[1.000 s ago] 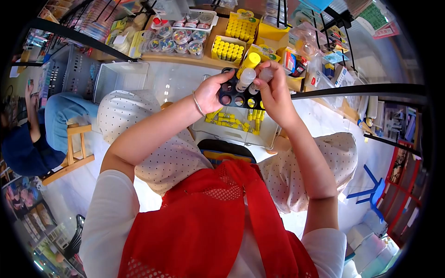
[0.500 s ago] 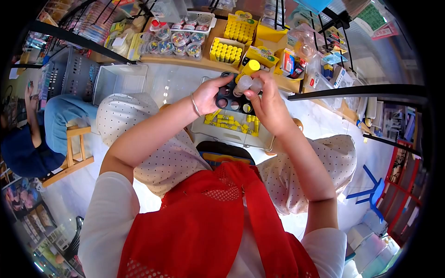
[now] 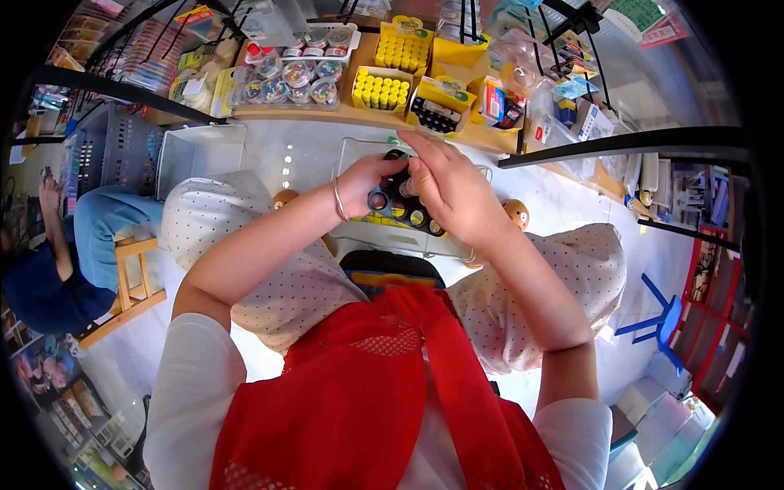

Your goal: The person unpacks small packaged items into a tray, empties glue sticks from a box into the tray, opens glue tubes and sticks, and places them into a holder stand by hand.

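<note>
My left hand (image 3: 369, 181) is closed around the left side of a black tray with round holes (image 3: 398, 208), its thumb on top. My right hand (image 3: 456, 192) curls over the tray's right side, thumb bent inward. A small clear, tube-like piece (image 3: 406, 189) shows by the right thumb; whatever else lies under those fingers is hidden. Beneath both hands is a clear plastic basket (image 3: 347, 231) between my knees, with yellow pieces (image 3: 382, 219) partly visible in it.
A wooden shelf (image 3: 339, 114) ahead carries boxes of yellow tubes (image 3: 381, 90), a box of dark tubes (image 3: 441, 110) and round tubs (image 3: 296, 73). A black rail (image 3: 621, 157) crosses at right. Another person (image 3: 53, 282) sits at left near a grey crate (image 3: 131, 147). A blue stool (image 3: 668, 327) stands right.
The tray has come lower and tilted. My right hand has turned over it, covering the translucent cylinders it was pinching. The large yellow cylinder beside the tray is no longer visible.
</note>
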`<state>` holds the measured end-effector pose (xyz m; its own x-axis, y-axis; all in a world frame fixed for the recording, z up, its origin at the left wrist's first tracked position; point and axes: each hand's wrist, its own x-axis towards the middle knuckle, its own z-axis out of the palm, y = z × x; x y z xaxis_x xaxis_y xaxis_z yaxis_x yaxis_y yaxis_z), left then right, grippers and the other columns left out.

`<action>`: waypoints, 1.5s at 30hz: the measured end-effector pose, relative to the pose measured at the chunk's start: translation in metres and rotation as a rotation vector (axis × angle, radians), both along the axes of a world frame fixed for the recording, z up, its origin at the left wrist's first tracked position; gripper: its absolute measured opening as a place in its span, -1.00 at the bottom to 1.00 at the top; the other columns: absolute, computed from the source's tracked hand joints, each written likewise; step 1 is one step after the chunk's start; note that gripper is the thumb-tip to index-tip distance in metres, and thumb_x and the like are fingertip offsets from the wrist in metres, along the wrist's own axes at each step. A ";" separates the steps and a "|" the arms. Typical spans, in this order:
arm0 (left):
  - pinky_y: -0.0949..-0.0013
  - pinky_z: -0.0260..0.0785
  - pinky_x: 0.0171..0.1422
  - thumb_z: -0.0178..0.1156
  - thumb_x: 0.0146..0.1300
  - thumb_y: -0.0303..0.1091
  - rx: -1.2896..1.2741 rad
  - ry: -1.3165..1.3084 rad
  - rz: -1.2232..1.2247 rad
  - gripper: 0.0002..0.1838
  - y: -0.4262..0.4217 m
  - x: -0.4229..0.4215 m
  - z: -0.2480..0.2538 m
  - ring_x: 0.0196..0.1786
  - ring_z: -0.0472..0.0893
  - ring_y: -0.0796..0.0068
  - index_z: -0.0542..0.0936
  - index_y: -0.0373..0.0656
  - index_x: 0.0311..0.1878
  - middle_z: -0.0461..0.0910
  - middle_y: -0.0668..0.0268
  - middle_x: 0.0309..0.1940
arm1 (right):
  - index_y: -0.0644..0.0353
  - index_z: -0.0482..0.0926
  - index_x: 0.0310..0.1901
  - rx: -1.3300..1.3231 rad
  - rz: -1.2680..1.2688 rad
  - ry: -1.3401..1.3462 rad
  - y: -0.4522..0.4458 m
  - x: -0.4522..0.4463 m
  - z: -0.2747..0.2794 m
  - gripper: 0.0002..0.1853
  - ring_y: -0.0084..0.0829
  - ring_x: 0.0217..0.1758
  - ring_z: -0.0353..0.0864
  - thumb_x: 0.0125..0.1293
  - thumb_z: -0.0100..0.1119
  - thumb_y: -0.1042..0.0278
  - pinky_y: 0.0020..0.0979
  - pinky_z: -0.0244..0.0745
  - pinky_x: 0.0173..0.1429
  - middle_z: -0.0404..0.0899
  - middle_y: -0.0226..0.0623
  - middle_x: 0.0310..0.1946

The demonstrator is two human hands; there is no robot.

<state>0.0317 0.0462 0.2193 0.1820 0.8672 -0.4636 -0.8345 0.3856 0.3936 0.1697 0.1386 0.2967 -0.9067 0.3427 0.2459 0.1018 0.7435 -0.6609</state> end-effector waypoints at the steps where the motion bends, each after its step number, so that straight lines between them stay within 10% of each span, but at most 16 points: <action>1: 0.32 0.49 -0.13 -0.04 0.30 -0.25 0.022 0.016 -0.028 -0.73 -0.001 -0.001 -0.007 -0.20 0.59 0.39 0.40 -0.23 -0.05 0.53 0.22 -0.20 | 0.31 0.31 0.09 0.017 -0.003 -0.012 0.001 0.000 0.000 -0.61 0.01 0.08 0.38 0.30 -0.15 0.26 -0.15 0.29 0.12 0.42 0.07 -0.04; 13: 0.36 0.49 -0.13 -0.07 0.31 -0.29 -0.065 0.180 -0.020 -0.73 -0.001 -0.003 -0.025 -0.21 0.60 0.41 0.39 -0.25 -0.04 0.54 0.21 -0.22 | 0.33 0.03 0.27 0.220 -0.019 -0.240 0.007 0.006 -0.022 -0.24 0.05 0.36 -0.02 0.27 -0.19 -0.17 -0.13 0.03 0.34 0.12 0.11 0.23; 20: 0.35 0.43 0.00 -0.18 0.32 -0.27 -0.049 0.174 0.133 -0.67 0.012 -0.009 -0.013 -0.09 0.57 0.38 0.39 -0.28 0.01 0.52 0.17 -0.08 | 0.34 0.00 0.28 -0.745 -0.367 0.118 0.020 0.000 -0.017 -0.21 -0.10 0.33 0.09 0.27 -0.19 -0.22 -0.29 0.01 0.33 0.13 0.06 0.23; 25: 0.34 0.42 0.03 -0.20 0.34 -0.20 -0.033 0.166 0.249 -0.59 0.016 -0.036 -0.013 -0.03 0.54 0.37 0.35 -0.27 0.11 0.50 0.16 -0.03 | 0.24 0.05 0.26 -1.519 -0.605 -0.159 0.017 0.004 -0.039 -0.39 -0.09 0.22 0.24 0.37 -0.24 -0.05 -0.16 0.28 0.20 0.17 -0.02 0.18; 28: 0.37 0.43 -0.03 -0.18 0.33 -0.18 -0.024 0.187 0.258 -0.61 0.018 -0.039 -0.016 -0.09 0.55 0.40 0.37 -0.22 0.09 0.52 0.18 -0.07 | 0.24 0.10 0.21 -1.887 -0.353 -0.027 0.019 0.004 -0.057 -0.43 -0.12 0.09 0.39 0.35 -0.20 -0.03 -0.22 0.44 0.09 0.20 -0.05 0.13; 45: 0.37 0.49 -0.11 -0.08 0.30 -0.14 0.131 0.096 0.180 -0.63 0.021 -0.040 -0.022 -0.14 0.58 0.42 0.42 -0.22 0.00 0.54 0.19 -0.15 | 0.27 0.54 -0.16 -0.331 -0.494 0.004 0.035 0.012 -0.031 -0.74 -0.61 -0.46 0.46 0.10 0.25 0.42 -0.57 0.40 -0.35 0.52 -0.29 -0.33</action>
